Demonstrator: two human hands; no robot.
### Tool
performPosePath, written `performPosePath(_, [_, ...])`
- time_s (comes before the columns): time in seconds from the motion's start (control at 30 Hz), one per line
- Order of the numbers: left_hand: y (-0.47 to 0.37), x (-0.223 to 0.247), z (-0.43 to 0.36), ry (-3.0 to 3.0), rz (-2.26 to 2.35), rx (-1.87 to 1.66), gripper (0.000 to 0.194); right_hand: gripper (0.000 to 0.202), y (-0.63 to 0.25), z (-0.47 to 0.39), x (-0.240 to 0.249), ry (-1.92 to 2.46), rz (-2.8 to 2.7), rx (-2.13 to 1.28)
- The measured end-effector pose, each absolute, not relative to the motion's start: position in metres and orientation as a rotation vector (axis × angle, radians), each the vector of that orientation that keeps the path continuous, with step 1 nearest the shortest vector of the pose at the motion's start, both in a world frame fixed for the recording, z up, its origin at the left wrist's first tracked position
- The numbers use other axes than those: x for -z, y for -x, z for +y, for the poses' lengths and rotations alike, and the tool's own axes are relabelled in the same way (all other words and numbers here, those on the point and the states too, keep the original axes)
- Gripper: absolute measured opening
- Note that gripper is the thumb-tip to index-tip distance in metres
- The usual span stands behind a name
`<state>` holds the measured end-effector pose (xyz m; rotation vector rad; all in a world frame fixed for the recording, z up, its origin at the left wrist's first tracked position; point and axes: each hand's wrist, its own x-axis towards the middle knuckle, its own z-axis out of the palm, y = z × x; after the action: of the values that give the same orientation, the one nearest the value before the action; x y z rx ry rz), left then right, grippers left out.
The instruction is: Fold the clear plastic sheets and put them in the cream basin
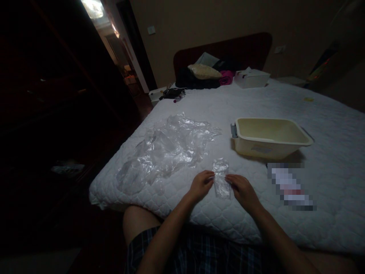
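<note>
A small, narrow piece of clear plastic (221, 182) lies near the bed's front edge, between my two hands. My left hand (202, 184) pinches its left edge with fingers pressed together. On the opposite edge, the fingers of my right hand (242, 190) are closed in the same way. To the left, a large crumpled sheet of clear plastic (168, 148) is spread over the white quilt (208, 213). A cream plastic basin (268, 148) with grey handles stands to the right, beyond my right hand.
A pixelated, blurred item (289, 186) lies right of my right hand. Toward the headboard (225, 49) are a white box (252, 79), a beige pillow-like item (204, 71), dark and pink cloth, and a dark bundle (172, 93). The bed's left edge drops to a dark floor.
</note>
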<state>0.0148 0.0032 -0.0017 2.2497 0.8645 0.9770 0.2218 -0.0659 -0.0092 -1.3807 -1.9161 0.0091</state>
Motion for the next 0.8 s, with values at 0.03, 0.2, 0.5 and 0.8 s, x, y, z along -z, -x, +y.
performPosePath(0.03, [-0.0160, 0.0017, 0.0039, -2.236, 0.870, -0.969, 0.022, 0.033, -0.2221, -0.0654, 0.0098, 1.390, -1.902, -0.020])
performPosePath(0.2, [-0.0196, 0.0019, 0.0043, -2.266, 0.953, -0.929, 0.018, 0.030, -0.2230, -0.0636, 0.0116, 1.435, -1.841, -0.069])
performPosePath(0.5, [-0.0204, 0.0005, 0.0005, -2.360, 0.926, -0.950, 0.017, 0.028, -0.2229, -0.0634, 0.0111, 1.467, -1.815, -0.096])
performPosePath(0.8, [-0.0229, -0.0011, 0.0029, -2.266, 0.965, -0.931, 0.016, 0.024, -0.2229, -0.0618, 0.0119, 1.494, -1.792, -0.100])
